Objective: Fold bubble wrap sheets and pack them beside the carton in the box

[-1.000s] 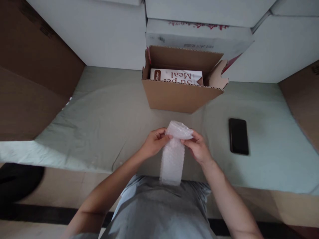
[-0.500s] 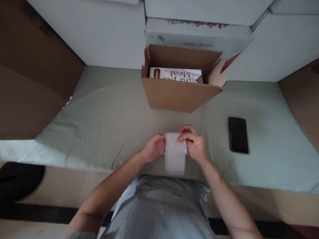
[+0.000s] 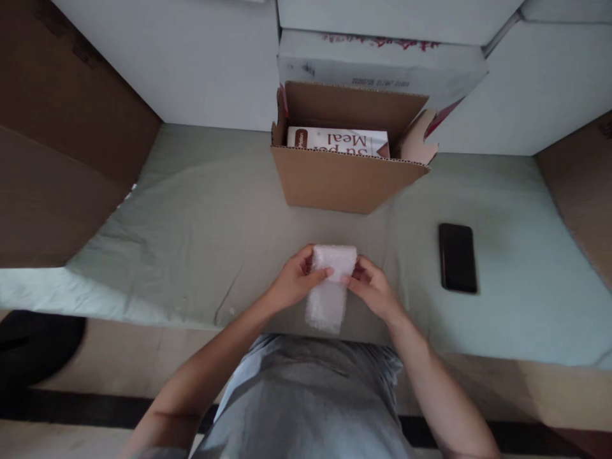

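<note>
Between my two hands is a strip of white bubble wrap [image 3: 327, 299], its upper part folded into a flat pad and its loose end hanging down toward me. My left hand [image 3: 299, 277] grips the left edge, thumb lying across the front. On the opposite edge my right hand [image 3: 373, 285] is closed, its thumb pressed near the fold. Whether anything lies inside the wrap I cannot tell. Beyond my hands stands an open cardboard box [image 3: 351, 182], holding a white carton [image 3: 337, 140] with brown lettering that reads upside down from here.
A black phone [image 3: 458, 258] lies on the green cloth [image 3: 191, 236] to the right. Large brown cartons stand at the left [image 3: 62, 146] and right [image 3: 581, 185]. White boxes [image 3: 201, 64] line the back. A dark round object [image 3: 38, 347] is on the floor at lower left.
My right fingers have moved from the top of the bubble wrap to its right edge. My left thumb now lies across its front. The hanging end has swung slightly left.
</note>
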The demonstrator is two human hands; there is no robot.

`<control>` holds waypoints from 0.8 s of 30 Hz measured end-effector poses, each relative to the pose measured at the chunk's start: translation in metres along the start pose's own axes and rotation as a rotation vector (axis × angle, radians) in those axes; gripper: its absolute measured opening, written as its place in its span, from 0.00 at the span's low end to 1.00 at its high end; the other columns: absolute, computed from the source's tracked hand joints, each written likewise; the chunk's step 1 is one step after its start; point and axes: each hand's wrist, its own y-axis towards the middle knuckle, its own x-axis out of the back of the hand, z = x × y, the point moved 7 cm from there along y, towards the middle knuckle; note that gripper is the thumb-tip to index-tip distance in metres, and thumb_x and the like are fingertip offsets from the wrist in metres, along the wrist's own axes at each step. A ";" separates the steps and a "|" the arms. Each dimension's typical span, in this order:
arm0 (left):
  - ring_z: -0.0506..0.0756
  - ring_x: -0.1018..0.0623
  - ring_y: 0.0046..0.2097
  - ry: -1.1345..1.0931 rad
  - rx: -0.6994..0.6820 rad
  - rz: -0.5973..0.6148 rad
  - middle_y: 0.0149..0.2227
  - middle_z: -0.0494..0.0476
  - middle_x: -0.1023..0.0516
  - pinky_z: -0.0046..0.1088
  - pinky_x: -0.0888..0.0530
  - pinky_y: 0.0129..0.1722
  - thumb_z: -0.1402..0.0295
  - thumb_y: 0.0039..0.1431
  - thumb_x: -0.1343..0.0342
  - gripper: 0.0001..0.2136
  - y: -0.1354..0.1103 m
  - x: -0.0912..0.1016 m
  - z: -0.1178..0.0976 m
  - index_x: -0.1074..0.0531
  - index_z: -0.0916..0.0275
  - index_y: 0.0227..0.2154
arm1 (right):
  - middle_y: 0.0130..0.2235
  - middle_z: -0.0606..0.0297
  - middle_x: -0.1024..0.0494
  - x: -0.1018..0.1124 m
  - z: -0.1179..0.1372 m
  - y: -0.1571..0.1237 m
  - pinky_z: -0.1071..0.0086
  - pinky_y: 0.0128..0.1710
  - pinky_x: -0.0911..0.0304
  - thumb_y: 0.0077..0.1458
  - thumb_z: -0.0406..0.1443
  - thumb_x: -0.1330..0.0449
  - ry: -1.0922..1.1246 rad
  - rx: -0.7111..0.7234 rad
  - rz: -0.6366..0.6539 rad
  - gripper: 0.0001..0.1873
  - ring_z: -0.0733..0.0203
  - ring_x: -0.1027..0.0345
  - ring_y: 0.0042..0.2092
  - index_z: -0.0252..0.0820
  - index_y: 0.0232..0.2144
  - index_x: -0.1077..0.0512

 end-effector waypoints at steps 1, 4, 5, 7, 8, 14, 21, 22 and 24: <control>0.49 0.29 0.33 0.003 -0.001 0.007 0.32 0.52 0.28 0.24 0.32 0.34 0.59 0.45 0.35 0.18 0.000 -0.001 -0.001 0.32 0.64 0.36 | 0.38 0.63 0.22 0.002 -0.002 0.001 0.65 0.38 0.31 0.45 0.47 0.34 -0.002 -0.016 -0.038 0.20 0.60 0.29 0.38 0.47 0.40 0.29; 0.52 0.27 0.36 0.006 0.126 0.144 0.36 0.55 0.25 0.26 0.32 0.36 0.56 0.43 0.35 0.22 -0.004 -0.009 0.008 0.30 0.64 0.39 | 0.36 0.63 0.22 0.007 -0.002 0.002 0.66 0.36 0.32 0.45 0.48 0.34 -0.015 -0.007 -0.137 0.18 0.61 0.29 0.37 0.46 0.36 0.29; 0.52 0.27 0.35 0.019 0.188 0.202 0.36 0.56 0.25 0.26 0.32 0.35 0.56 0.43 0.34 0.22 -0.006 -0.013 0.014 0.29 0.64 0.39 | 0.36 0.63 0.22 0.008 -0.001 0.003 0.66 0.36 0.32 0.45 0.48 0.35 -0.021 0.003 -0.159 0.18 0.61 0.29 0.36 0.46 0.35 0.29; 0.51 0.28 0.31 0.070 0.268 0.238 0.32 0.55 0.25 0.26 0.33 0.32 0.57 0.42 0.34 0.20 -0.009 -0.014 0.026 0.28 0.66 0.35 | 0.36 0.63 0.22 0.008 -0.001 0.003 0.65 0.38 0.32 0.45 0.49 0.35 -0.026 0.018 -0.181 0.18 0.60 0.29 0.37 0.45 0.35 0.29; 0.51 0.28 0.30 0.108 0.269 0.205 0.30 0.55 0.25 0.26 0.33 0.31 0.58 0.43 0.35 0.19 -0.009 -0.013 0.031 0.27 0.66 0.34 | 0.36 0.63 0.22 0.007 -0.001 0.003 0.65 0.39 0.32 0.45 0.49 0.34 -0.020 0.025 -0.183 0.19 0.60 0.29 0.37 0.45 0.35 0.29; 0.52 0.28 0.31 0.419 0.092 -0.097 0.32 0.54 0.24 0.26 0.33 0.31 0.62 0.47 0.38 0.17 -0.010 -0.007 0.034 0.27 0.64 0.39 | 0.39 0.65 0.22 0.005 -0.003 0.004 0.62 0.45 0.33 0.42 0.47 0.32 0.040 0.039 -0.157 0.21 0.60 0.28 0.41 0.48 0.38 0.29; 0.52 0.27 0.30 0.225 0.139 0.060 0.31 0.55 0.24 0.26 0.33 0.30 0.56 0.50 0.42 0.18 -0.008 -0.014 0.034 0.27 0.66 0.36 | 0.38 0.65 0.22 0.008 0.004 0.004 0.63 0.44 0.33 0.44 0.45 0.33 0.018 0.039 -0.077 0.18 0.60 0.28 0.41 0.47 0.38 0.28; 0.52 0.28 0.30 0.249 0.129 0.042 0.30 0.55 0.24 0.26 0.33 0.30 0.56 0.51 0.43 0.17 -0.007 -0.012 0.035 0.27 0.66 0.36 | 0.38 0.64 0.22 0.008 0.003 0.005 0.62 0.44 0.33 0.44 0.45 0.33 0.004 0.036 -0.089 0.18 0.59 0.28 0.41 0.47 0.37 0.28; 0.52 0.27 0.31 0.368 0.069 -0.039 0.31 0.55 0.24 0.26 0.32 0.31 0.59 0.52 0.43 0.14 -0.007 -0.009 0.034 0.27 0.65 0.36 | 0.37 0.65 0.21 0.007 0.000 0.006 0.62 0.43 0.32 0.43 0.44 0.32 -0.009 0.033 -0.115 0.17 0.59 0.28 0.39 0.46 0.36 0.28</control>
